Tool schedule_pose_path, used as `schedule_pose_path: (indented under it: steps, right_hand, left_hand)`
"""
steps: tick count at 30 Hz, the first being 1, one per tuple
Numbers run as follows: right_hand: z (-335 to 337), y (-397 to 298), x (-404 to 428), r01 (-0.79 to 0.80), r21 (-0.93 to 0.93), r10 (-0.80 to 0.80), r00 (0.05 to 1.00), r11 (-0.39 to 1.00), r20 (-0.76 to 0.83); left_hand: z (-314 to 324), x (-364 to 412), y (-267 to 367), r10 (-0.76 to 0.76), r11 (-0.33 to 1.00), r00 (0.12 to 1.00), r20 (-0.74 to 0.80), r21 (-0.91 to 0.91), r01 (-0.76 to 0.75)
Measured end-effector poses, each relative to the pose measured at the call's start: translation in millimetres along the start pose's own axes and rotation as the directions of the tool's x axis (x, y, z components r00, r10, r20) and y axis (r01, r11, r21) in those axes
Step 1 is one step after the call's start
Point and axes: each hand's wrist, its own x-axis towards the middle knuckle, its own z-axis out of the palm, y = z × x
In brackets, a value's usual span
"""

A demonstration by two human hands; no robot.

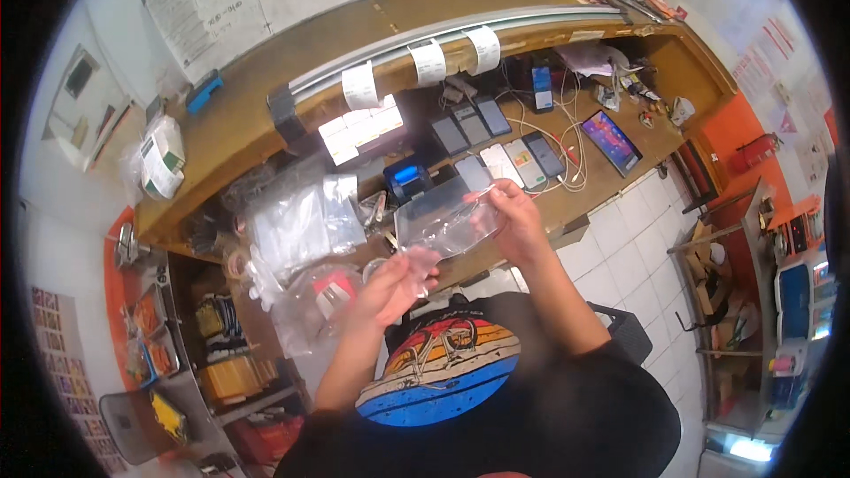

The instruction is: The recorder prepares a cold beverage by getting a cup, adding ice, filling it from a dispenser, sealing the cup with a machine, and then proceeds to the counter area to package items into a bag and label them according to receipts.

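Note:
A clear plastic bag point(431, 219) is stretched between my two hands above the front edge of the wooden desk. My left hand point(388, 289) pinches its lower left end, while my right hand point(521, 219) grips the upper right end. Through the film nothing shows inside the bag except what lies behind it. Left of the bag, a stack of clear plastic bags point(289, 226) covers part of the desk. Close to my left hand sits a crumpled clear bag point(305, 302) with a red and white thing in it. A small dark device with a blue-lit top point(406, 180) stands just behind the stretched bag.
Several smartphones point(505, 162) lie in rows beyond my right hand, with white cables point(568, 123) among them. A tablet point(611, 139) lies farther right. Behind are white boxes point(362, 129) and paper slips point(427, 61) hanging from the shelf edge. A roll of tape point(236, 263) is at left.

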Motion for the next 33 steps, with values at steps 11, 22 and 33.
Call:
schedule_pose_path:
  steps: [11,22,33]
  right_hand:
    - [-50.5,-20.7,3.9,-0.081,-0.181,0.066,0.994,0.98,-0.088]
    - [-26.4,18.6,1.5,0.133,-0.807,-0.144,0.988,0.575,0.06]
    - [-32.6,35.1,-6.2,-0.272,-0.565,0.413,0.9,0.779,0.137]
  left_hand:
    - [-24.5,9.0,-34.3,0.299,0.954,0.835,-0.462,0.146,-0.261]
    - [7.9,30.6,-56.0,0.629,0.74,0.578,-0.52,0.627,-0.242]
    - [21.5,30.4,-77.0,0.373,0.865,0.784,-0.497,0.492,-0.099]
